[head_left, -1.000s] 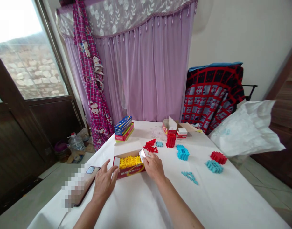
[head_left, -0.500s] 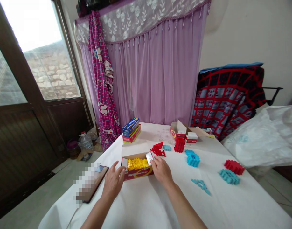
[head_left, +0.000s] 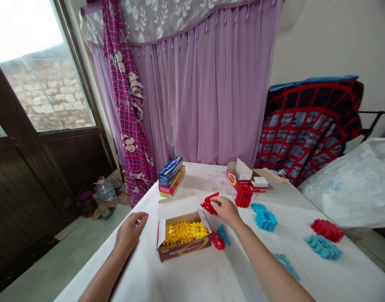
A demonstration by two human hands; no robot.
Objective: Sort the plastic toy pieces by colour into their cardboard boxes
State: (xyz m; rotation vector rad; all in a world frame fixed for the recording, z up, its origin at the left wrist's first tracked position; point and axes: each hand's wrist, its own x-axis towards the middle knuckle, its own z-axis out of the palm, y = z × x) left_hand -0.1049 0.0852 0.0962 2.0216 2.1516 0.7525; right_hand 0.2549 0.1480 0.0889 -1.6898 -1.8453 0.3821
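A cardboard box (head_left: 183,250) with raised flaps stands in front of me, filled with interlocking yellow plastic building pieces (head_left: 184,233). To its left, my left hand (head_left: 131,230) hovers near the tabletop, fingers loosely curved and holding nothing. Beyond the box's right corner, my right hand (head_left: 227,210) has its thumb and fingertips closed on a red plastic building piece (head_left: 208,205) from a small group. A red ring-shaped piece (head_left: 218,242) and a blue triangular piece (head_left: 223,235) lie against the box's right end.
Stacked blue and red-green boxes (head_left: 172,176) stand at the back left. An opened carton (head_left: 239,174) is at the back right. Joined red pieces (head_left: 243,196), blue pieces (head_left: 264,217) and teal pieces (head_left: 323,246) lie on the white-covered table (head_left: 180,285). A plastic bag (head_left: 352,184) bulges at the right.
My right hand has left the box's right flap and reached the red pieces behind it. My left hand has moved off the box to the left. The ring and triangle pieces have come into view.
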